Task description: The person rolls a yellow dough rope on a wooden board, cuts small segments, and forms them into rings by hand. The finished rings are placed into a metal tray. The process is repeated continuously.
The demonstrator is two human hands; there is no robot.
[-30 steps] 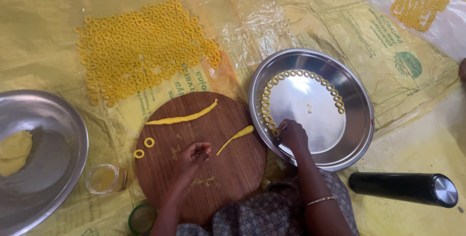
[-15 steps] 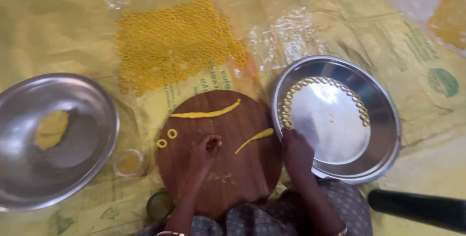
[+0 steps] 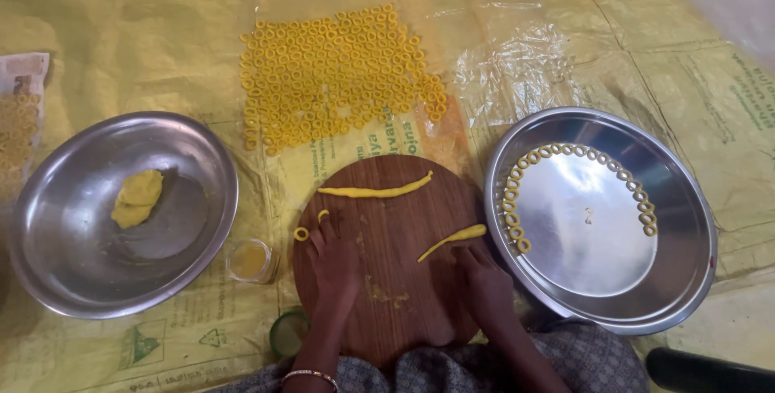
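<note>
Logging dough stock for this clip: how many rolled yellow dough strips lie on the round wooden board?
2. A longer dough strip lies across the wooden board's far side; a shorter dough strip slants at its right, beside the right hand. None seems hidden.

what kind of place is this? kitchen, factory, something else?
Probably a home floor set up for hand-making snacks, not a factory. Yellow sheeting covers the ground, dough rings lie spread on it, and both hands, left and right, rest on a round wooden board between steel plates.
</note>
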